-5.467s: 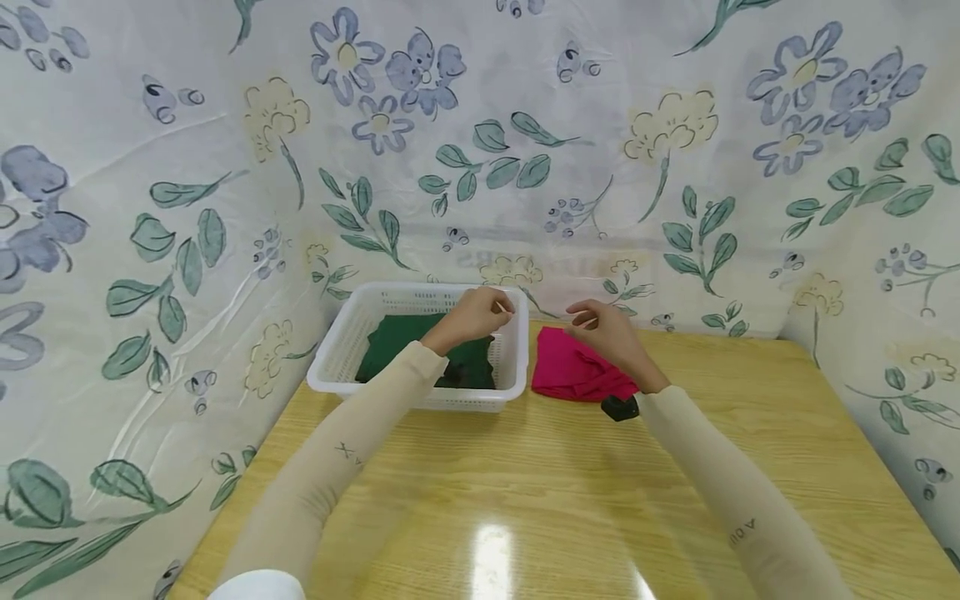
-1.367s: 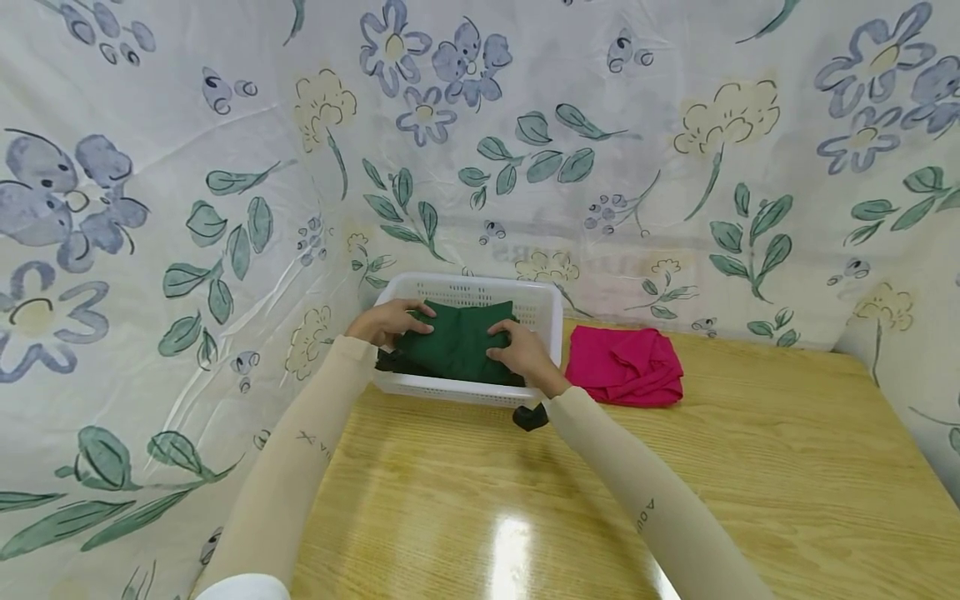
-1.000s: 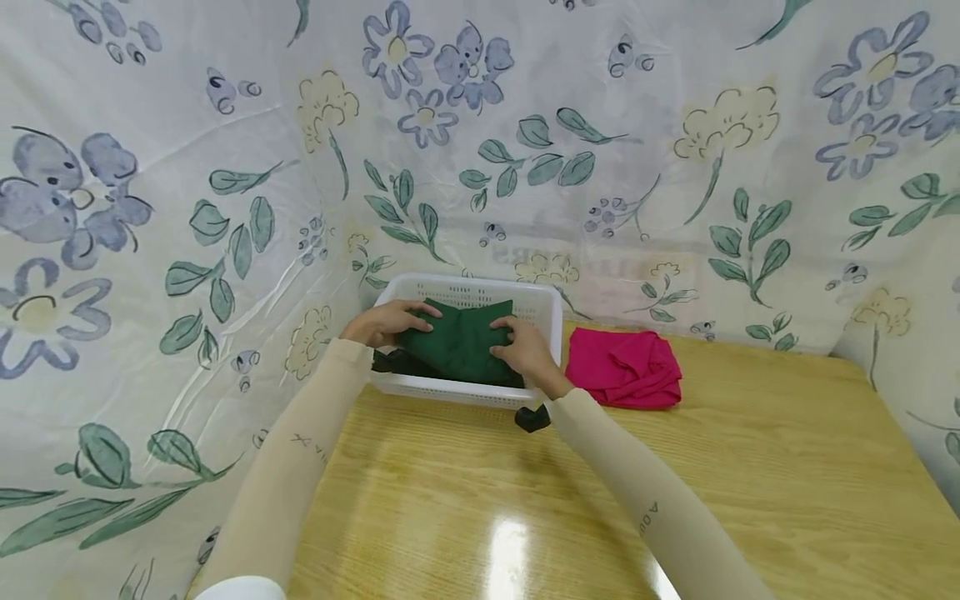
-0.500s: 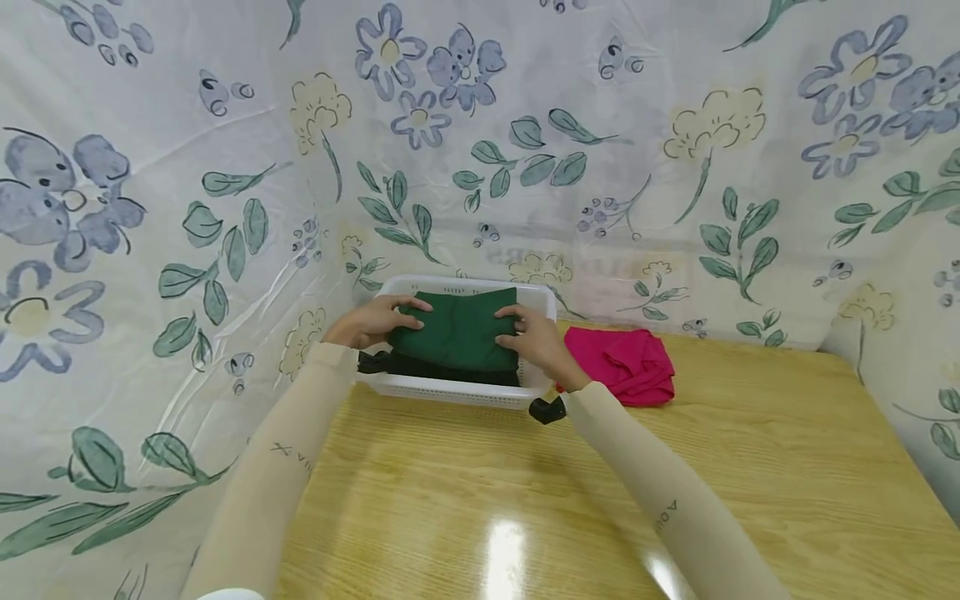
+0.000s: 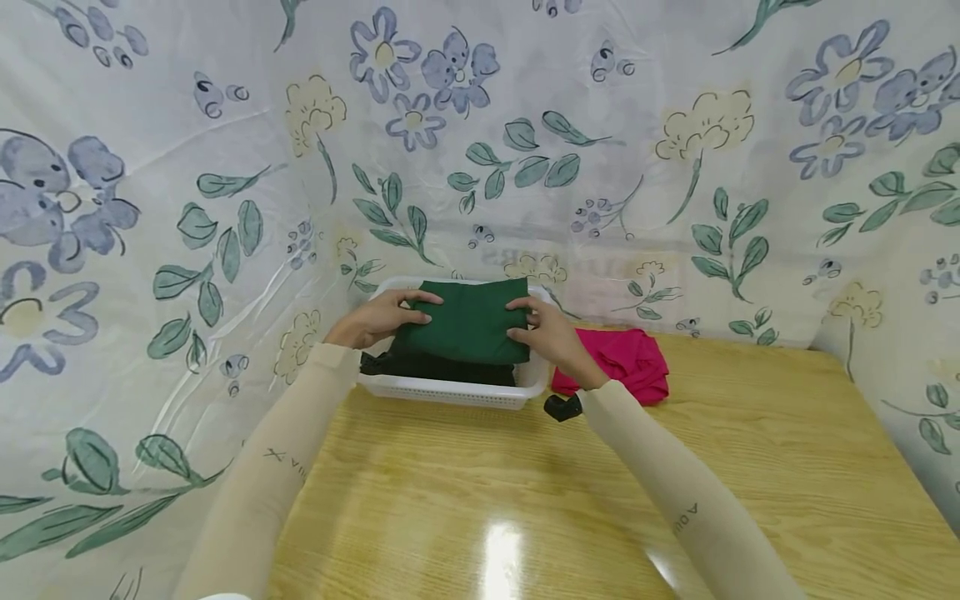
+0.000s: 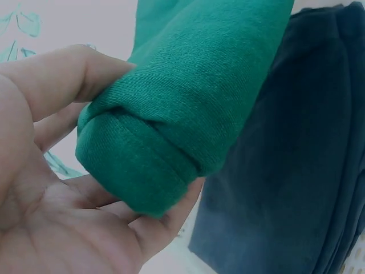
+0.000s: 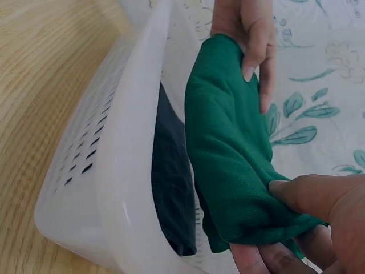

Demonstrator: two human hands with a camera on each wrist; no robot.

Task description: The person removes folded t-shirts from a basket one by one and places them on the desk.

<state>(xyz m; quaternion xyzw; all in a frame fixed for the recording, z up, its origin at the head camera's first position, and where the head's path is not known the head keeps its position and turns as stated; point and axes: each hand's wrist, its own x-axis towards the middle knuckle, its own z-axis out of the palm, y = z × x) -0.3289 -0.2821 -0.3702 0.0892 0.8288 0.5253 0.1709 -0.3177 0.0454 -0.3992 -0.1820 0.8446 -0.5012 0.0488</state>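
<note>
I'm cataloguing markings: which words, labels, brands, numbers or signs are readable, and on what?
"X" on the left sleeve; letters beside it too small to read.
"A" on the right sleeve; the rest too small.
Wall cloth: faint letters, too blurred to read.
Green cloth and basket: none visible.

Wood-look table [image 5: 465, 471], yellowish, grain running roughly side to side. Overhead light shows as a bright glare patch [image 5: 501, 554] on the near part, with a thinner streak [image 5: 662, 570] to its right. Pale floral sheet [image 5: 480, 192] hung on three sides: back, left, right. Print is blue-violet flowers, cream blooms, green leaf sprigs, small berry clusters. Left panel has shiny diagonal creases [image 5: 228, 333]; back panel hangs flatter. Faint reversed lettering [image 5: 501, 257] on the back panel, low down, mostly unreadable. Back panel meets the table's far edge.
</note>
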